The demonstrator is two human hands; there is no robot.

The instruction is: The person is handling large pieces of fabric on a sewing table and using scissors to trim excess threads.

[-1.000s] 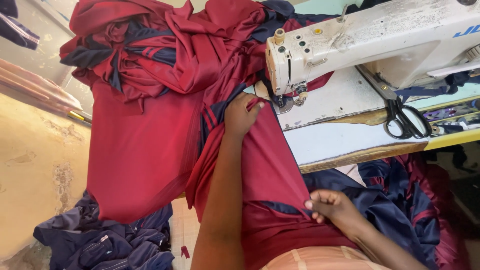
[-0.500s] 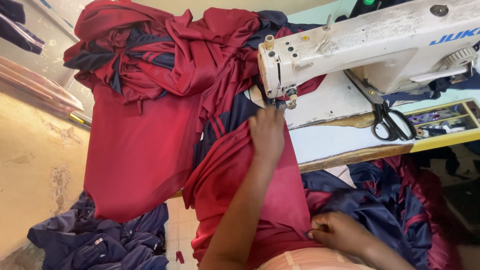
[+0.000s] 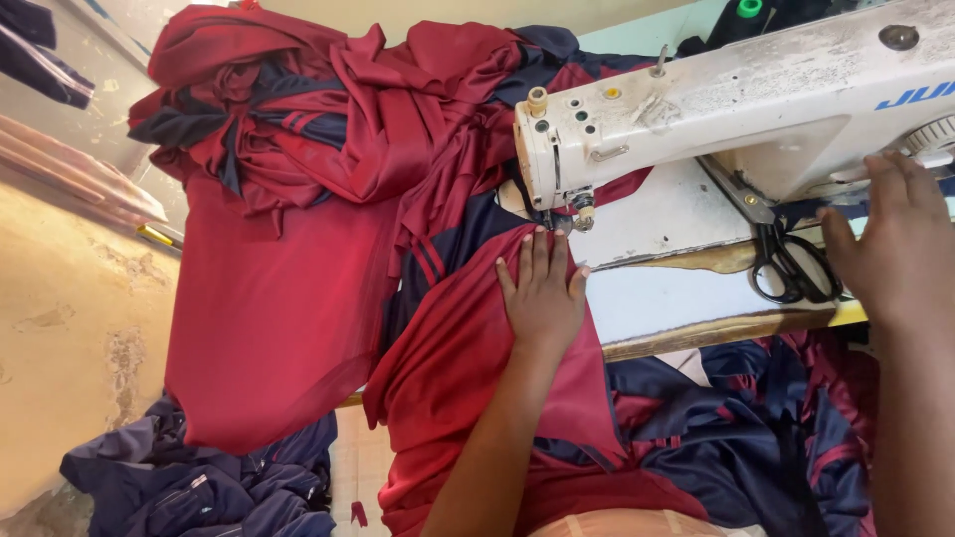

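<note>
My left hand [image 3: 542,298] lies flat, fingers together, on a dark red garment with navy stripes [image 3: 468,368], its fingertips just below the needle and presser foot [image 3: 569,214] of a white sewing machine [image 3: 716,109]. The garment runs from under the needle down over the table edge to my lap. My right hand [image 3: 890,239] is raised at the machine's right end, fingers spread beside the handwheel [image 3: 935,134], and holds nothing.
A heap of red and navy garments [image 3: 328,129] is piled left of the machine and hangs over the table side. Black scissors [image 3: 786,264] lie on the white table [image 3: 676,298]. More navy clothes [image 3: 199,487] lie on the floor, and others at the lower right [image 3: 756,438].
My right hand has left the fabric on my lap and risen to the machine's right end. My left hand has slid the red garment up to the needle.
</note>
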